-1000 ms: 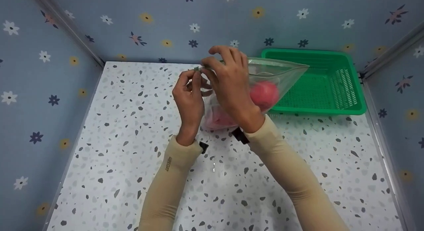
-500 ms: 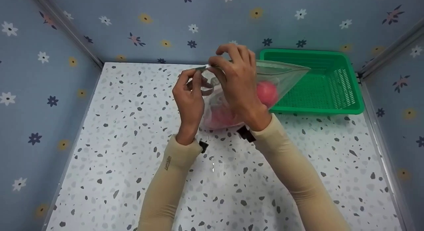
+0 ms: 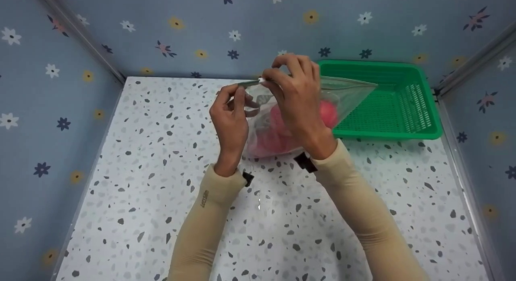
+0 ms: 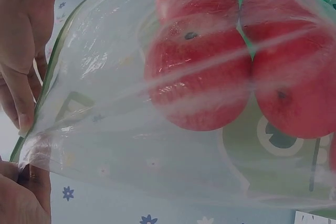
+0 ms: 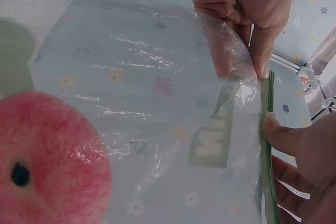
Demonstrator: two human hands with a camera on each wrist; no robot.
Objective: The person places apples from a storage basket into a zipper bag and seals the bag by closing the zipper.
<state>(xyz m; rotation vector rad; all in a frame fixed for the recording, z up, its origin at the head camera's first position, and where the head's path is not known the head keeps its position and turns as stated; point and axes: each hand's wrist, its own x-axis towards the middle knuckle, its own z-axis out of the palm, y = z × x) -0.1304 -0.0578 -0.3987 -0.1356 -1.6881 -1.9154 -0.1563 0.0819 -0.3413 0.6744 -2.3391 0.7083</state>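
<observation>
A clear zip bag point(image 3: 348, 93) with a green zip strip point(image 5: 267, 129) along its mouth is held up between my two hands. Inside lie several red, apple-like fruits point(image 4: 199, 77) with dark stem ends, pressed against the plastic. My left hand point(image 3: 231, 123) pinches the left end of the bag's mouth between thumb and index finger. Farther right along the same edge, my right hand point(image 3: 299, 99) pinches the strip at a small white piece point(image 3: 261, 80), which looks like a zip slider. The right hand and wrist hide part of the fruit in the head view.
Behind the bag at the right stands a green perforated basket point(image 3: 387, 135), which the bag's right corner overlaps in view. A speckled white table point(image 3: 161, 216) lies beneath, enclosed by blue flowered walls point(image 3: 193, 31).
My right hand has slid rightward along the bag's mouth, away from the left hand. More of the green strip shows between them, and the white piece has moved right. The left hand stays put.
</observation>
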